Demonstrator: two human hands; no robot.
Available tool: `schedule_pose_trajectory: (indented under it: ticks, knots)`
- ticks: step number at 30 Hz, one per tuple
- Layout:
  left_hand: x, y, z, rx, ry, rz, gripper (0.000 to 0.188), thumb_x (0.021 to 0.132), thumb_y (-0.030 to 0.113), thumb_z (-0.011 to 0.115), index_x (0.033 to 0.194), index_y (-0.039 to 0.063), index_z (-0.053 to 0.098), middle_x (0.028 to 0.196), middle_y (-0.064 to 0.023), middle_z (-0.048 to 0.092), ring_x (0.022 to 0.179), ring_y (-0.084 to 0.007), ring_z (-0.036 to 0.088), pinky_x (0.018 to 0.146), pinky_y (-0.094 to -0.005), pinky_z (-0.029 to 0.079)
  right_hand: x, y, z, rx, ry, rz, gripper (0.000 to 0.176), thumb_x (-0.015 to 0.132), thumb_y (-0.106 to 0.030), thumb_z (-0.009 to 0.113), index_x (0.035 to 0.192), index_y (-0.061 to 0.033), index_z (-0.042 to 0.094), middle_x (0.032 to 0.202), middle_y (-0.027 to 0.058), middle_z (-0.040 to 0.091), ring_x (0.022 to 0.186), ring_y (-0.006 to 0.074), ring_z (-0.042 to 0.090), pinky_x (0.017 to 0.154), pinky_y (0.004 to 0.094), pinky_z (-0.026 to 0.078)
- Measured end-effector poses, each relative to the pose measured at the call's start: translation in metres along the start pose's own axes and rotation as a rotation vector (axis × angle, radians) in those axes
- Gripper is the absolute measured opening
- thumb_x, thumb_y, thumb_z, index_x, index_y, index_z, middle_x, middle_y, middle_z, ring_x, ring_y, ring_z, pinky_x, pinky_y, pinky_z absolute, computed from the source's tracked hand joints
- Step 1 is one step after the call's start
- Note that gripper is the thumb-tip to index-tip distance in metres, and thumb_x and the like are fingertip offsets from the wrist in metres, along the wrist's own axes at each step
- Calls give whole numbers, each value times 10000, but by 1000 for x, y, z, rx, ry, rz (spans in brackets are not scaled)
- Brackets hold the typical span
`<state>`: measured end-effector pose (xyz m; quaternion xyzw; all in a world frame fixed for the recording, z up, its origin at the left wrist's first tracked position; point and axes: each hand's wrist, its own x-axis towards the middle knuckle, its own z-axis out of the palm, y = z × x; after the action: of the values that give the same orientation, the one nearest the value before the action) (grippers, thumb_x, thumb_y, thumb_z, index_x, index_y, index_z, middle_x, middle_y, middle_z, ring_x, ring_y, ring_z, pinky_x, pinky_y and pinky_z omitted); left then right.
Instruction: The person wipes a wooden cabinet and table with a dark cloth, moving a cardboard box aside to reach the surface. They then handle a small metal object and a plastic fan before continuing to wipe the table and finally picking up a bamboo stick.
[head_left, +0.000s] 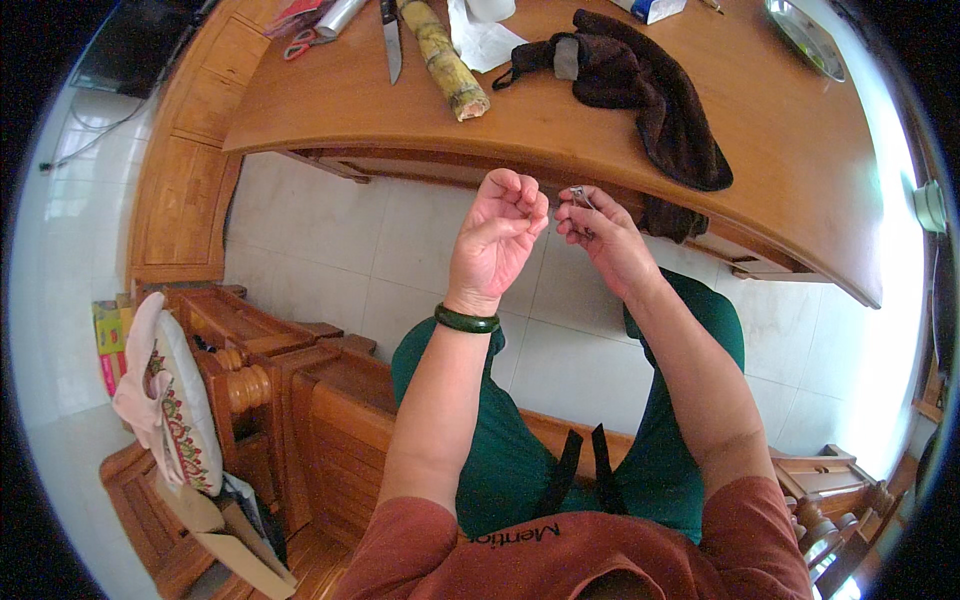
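Note:
My left hand (499, 236) is raised palm-up in front of me, a dark green bangle (466, 320) around its wrist. Its fingers curl inward with the thumb against them, and nothing shows in its grasp. Just to the right, my right hand (604, 232) grips a small metal nail clipper (580, 197) between thumb and fingers. The clipper's end points toward the left hand's fingertips, a small gap apart. Part of the clipper is hidden by the right fingers. Both hands are over the tiled floor, short of the wooden table (525, 124).
On the table lie a sugarcane piece (444, 60), a knife (391, 41), scissors (300, 45), white tissue (484, 41), a dark brown cloth (645, 82) and a metal tray (806, 41). A wooden bench (345, 420) is beneath me; a cushion (184, 397) stands at left.

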<state>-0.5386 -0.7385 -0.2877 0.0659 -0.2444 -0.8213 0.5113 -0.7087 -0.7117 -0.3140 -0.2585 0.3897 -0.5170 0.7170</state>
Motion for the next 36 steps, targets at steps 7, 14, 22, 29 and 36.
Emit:
schedule_pose_trajectory:
  ticks: [7,14,22,29,36]
  knots:
    - [-1,1,3,39,7,6,390,696,-97,557,1047,60,494,975,-69,479,852,-171,459,752,-255,419,-1,-1,0,-1,2,0,317,897,-154,605,1172,-13,537,941,36,626,836,123,582,762,252,437]
    - [-1,0,3,6,-2,-11,416,701,-109,611,1056,80,506,989,-54,481,876,-164,462,760,-257,425,1,0,-1,-7,0,-3,316,899,-147,594,1180,-15,535,940,34,624,839,126,578,758,257,433]
    - [-1,0,1,-9,2,-24,416,729,-133,612,1079,72,517,1011,-55,454,937,-172,460,805,-259,452,0,0,-1,2,-12,-5,328,912,-159,589,1200,-14,528,948,32,619,847,126,574,757,256,431]
    - [-1,-1,-1,36,39,-19,388,769,-171,583,1073,67,538,1027,-67,479,973,-189,500,850,-270,477,1,0,-1,0,-21,-9,298,911,-160,591,1167,-16,543,940,29,627,841,120,575,754,253,432]
    - [1,-5,-12,89,132,79,266,864,-62,602,1088,70,547,1101,-75,576,1049,-205,580,917,-286,488,1,-1,1,5,4,-3,289,900,-144,583,1156,-16,550,937,28,628,836,124,576,756,258,432]
